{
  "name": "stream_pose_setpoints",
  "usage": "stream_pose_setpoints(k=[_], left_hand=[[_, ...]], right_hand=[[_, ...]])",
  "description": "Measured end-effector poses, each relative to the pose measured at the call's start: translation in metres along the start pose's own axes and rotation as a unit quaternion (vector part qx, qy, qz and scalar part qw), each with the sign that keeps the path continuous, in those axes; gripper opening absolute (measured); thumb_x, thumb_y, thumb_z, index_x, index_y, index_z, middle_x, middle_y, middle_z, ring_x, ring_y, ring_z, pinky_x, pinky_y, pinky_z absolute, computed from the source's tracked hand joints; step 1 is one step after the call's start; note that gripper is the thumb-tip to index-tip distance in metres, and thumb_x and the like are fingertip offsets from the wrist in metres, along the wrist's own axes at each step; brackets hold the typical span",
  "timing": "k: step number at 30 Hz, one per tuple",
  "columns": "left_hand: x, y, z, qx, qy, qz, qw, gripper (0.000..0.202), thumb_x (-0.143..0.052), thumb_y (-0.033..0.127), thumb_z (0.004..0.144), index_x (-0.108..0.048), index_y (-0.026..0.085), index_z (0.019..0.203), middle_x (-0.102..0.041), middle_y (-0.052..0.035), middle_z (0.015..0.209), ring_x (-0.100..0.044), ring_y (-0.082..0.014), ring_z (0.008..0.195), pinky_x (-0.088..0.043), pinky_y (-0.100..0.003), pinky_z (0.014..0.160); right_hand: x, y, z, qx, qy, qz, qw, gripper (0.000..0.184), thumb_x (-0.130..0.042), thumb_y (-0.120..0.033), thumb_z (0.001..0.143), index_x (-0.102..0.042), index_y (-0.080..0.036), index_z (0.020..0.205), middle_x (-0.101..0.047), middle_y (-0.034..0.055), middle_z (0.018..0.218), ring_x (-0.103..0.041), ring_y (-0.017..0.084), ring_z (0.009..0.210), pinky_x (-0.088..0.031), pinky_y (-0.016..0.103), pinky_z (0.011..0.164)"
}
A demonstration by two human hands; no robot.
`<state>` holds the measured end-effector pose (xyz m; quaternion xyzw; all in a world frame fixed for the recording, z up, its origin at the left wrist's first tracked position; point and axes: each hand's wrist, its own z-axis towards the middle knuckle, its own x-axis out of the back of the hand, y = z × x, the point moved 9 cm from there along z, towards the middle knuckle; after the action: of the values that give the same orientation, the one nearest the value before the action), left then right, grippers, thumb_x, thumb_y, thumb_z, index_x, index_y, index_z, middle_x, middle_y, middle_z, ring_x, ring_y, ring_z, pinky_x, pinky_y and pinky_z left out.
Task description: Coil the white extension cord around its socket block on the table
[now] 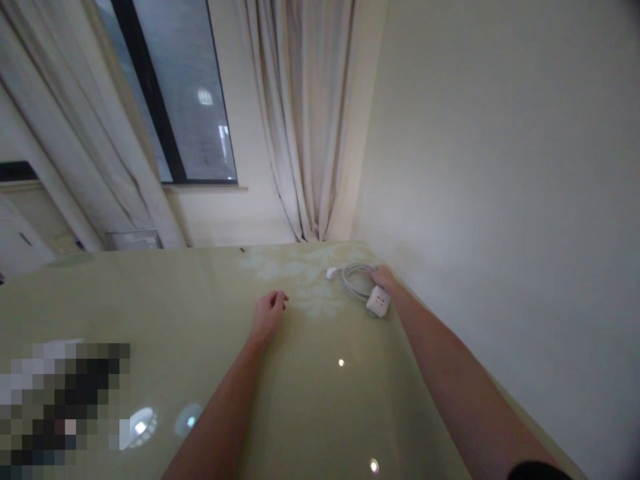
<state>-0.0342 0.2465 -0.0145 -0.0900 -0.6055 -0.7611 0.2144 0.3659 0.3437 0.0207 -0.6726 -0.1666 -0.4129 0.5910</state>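
Note:
At the far right of the table, my right hand (384, 277) is closed on the grey cable (356, 291) of a power strip, where the cable lies in a loop. The white power strip (379, 302), with sockets on its upper face, rests just in front of that hand. On the loop's left side lies the white plug (331, 273). My left hand (270, 310) is over the table to the left of the plug, its fingers loosely curled in and no object visible in them.
The shiny pale-green tabletop (300, 387) reflects several lights. It meets a white wall (500, 167) on the right. Curtains (310, 120) and a window (185, 93) are behind it. A small dark object (243, 250) lies near the far edge. The lower left is pixelated.

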Motion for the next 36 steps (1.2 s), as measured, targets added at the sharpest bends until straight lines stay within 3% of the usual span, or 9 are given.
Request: stream_pose_setpoints(k=[3,6,8,11,14,22,30,33,36], left_hand=[[-0.001,-0.001,0.002,0.003,0.001,0.005,1.0,0.044,-0.043,0.053,0.09,-0.068,0.018,0.078,-0.061,-0.0049,0.065,-0.055,-0.021,0.064,-0.039,-0.031,0.063],[0.002,-0.004,0.005,0.01,0.008,0.003,1.0,0.045,-0.042,0.054,0.089,-0.067,0.018,0.078,-0.061,-0.0049,0.066,-0.055,-0.021,0.064,-0.038,-0.03,0.062],[0.004,-0.006,0.005,0.009,0.013,-0.002,1.0,0.046,-0.042,0.055,0.09,-0.066,0.019,0.076,-0.06,-0.0047,0.066,-0.054,-0.0206,0.065,-0.038,-0.03,0.062],[0.008,-0.008,0.005,-0.001,0.027,-0.007,1.0,0.046,-0.042,0.058,0.089,-0.059,0.02,0.069,-0.051,-0.002,0.062,-0.049,-0.0185,0.063,-0.034,-0.028,0.06],[0.01,-0.007,0.001,-0.023,0.036,-0.01,0.999,0.049,-0.044,0.063,0.086,-0.042,0.022,0.06,-0.036,0.002,0.057,-0.037,-0.0153,0.059,-0.027,-0.028,0.057],[0.001,0.014,-0.029,-0.059,-0.04,0.029,0.997,0.051,-0.046,0.065,0.081,-0.034,0.023,0.054,-0.025,0.0026,0.056,-0.029,-0.0132,0.057,-0.018,-0.029,0.055],[0.004,0.023,-0.056,-0.092,-0.032,0.041,0.994,0.049,-0.046,0.057,0.085,-0.033,0.022,0.053,-0.026,0.0025,0.055,-0.029,-0.0128,0.055,-0.018,-0.029,0.055],[0.003,0.023,-0.056,-0.102,-0.025,0.05,0.993,0.049,-0.046,0.055,0.087,-0.032,0.022,0.053,-0.025,0.0027,0.055,-0.028,-0.0125,0.055,-0.017,-0.029,0.055],[0.002,0.021,-0.056,-0.101,-0.021,0.052,0.993,0.049,-0.044,0.055,0.088,-0.03,0.023,0.054,-0.025,0.0029,0.056,-0.027,-0.0123,0.055,-0.017,-0.029,0.055]], right_hand=[[0.027,-0.017,-0.014,0.051,0.078,-0.006,0.996,0.025,-0.063,-0.034,0.089,-0.073,-0.012,0.094,-0.07,0.0201,0.106,-0.061,0.029,0.112,-0.044,0.036,0.095],[0.036,-0.056,-0.08,0.232,0.141,0.028,0.962,0.031,-0.05,-0.037,0.097,-0.071,-0.015,0.105,-0.069,0.0166,0.112,-0.059,0.026,0.113,-0.043,0.039,0.101],[0.01,-0.078,-0.15,0.378,0.066,0.043,0.922,0.029,-0.049,-0.039,0.1,-0.068,-0.019,0.107,-0.069,0.0124,0.108,-0.061,0.025,0.105,-0.046,0.039,0.096],[-0.038,-0.079,-0.248,0.476,-0.018,0.01,0.879,0.019,-0.055,-0.038,0.098,-0.065,-0.023,0.099,-0.067,0.0096,0.096,-0.061,0.025,0.09,-0.049,0.038,0.083],[-0.071,-0.075,-0.301,0.546,-0.043,-0.039,0.836,0.017,-0.057,-0.036,0.097,-0.062,-0.021,0.091,-0.064,0.0082,0.09,-0.058,0.023,0.084,-0.047,0.035,0.078],[-0.07,-0.073,-0.269,0.474,-0.046,-0.026,0.879,0.013,-0.061,-0.031,0.098,-0.061,-0.019,0.092,-0.061,0.0043,0.093,-0.056,0.017,0.083,-0.045,0.029,0.077],[-0.074,-0.073,-0.28,0.492,-0.049,-0.036,0.869,0.012,-0.062,-0.032,0.097,-0.063,-0.02,0.095,-0.062,0.0065,0.097,-0.057,0.02,0.089,-0.046,0.032,0.083],[-0.054,-0.074,-0.27,0.475,0.015,0.01,0.88,0.014,-0.059,-0.033,0.098,-0.063,-0.02,0.098,-0.063,0.0081,0.1,-0.058,0.023,0.095,-0.045,0.036,0.089],[-0.013,-0.069,-0.227,0.41,0.122,0.063,0.902,0.019,-0.052,-0.035,0.1,-0.063,-0.019,0.101,-0.064,0.0099,0.102,-0.058,0.024,0.102,-0.044,0.038,0.095]])
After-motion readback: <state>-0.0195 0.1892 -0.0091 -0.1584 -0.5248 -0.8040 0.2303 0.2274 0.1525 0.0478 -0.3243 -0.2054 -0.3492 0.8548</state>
